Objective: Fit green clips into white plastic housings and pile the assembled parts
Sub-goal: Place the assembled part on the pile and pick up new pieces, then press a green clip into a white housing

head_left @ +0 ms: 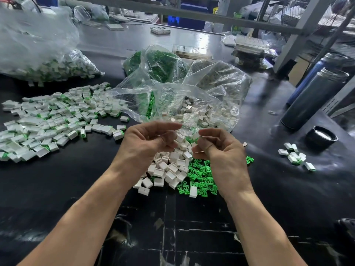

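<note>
My left hand [148,143] and my right hand [219,150] hover close together over a loose heap of white housings [169,169] and a heap of green clips [201,176] on the black table. My right hand pinches a small white housing [204,137] between thumb and forefinger. The fingers of my left hand are curled, its palm side is turned away, and I cannot tell whether it holds anything. A wide pile of assembled white-and-green parts [48,121] spreads over the table to the left.
An open clear bag of white housings [211,104] lies just behind my hands, a bag of green clips [155,62] behind it, and a large bag of assembled parts [48,64] at the far left. At the right are a dark flask [315,96], its lid [321,138] and a few assembled parts [295,156].
</note>
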Motion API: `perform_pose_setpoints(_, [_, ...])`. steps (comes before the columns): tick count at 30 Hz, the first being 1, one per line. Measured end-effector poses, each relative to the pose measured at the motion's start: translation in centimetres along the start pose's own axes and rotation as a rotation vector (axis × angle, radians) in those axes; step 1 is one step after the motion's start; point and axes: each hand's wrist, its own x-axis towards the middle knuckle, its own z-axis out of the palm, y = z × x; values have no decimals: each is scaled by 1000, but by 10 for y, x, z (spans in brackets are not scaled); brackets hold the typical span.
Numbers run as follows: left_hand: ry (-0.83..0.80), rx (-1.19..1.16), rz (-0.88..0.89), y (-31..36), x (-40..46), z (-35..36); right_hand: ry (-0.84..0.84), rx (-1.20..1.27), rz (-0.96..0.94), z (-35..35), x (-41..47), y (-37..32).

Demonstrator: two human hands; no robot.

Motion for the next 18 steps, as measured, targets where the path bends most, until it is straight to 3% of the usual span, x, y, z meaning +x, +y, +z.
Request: perform_pose_setpoints(18, [95, -279, -135, -4, 1, 11, -121, 35, -74, 4, -5, -1])
